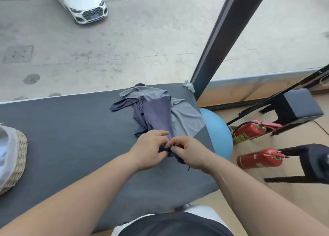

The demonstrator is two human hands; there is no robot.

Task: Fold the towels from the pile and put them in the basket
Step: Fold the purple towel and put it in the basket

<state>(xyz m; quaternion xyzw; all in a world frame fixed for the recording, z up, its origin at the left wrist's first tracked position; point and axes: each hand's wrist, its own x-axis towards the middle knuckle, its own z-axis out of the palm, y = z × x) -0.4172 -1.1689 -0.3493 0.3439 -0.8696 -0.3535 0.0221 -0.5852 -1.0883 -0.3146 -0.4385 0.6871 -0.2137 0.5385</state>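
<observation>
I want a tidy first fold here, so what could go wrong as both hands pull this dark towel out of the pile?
1. The dark blue towel, pinched by the left hand and right hand, lies tangled with the grey towels; pulling may drag them along.
2. The pile sits near the table edge, so a grey towel could slip off towards the blue ball.
3. The basket is far to the left, so a loose fold might open on the way.
</observation>
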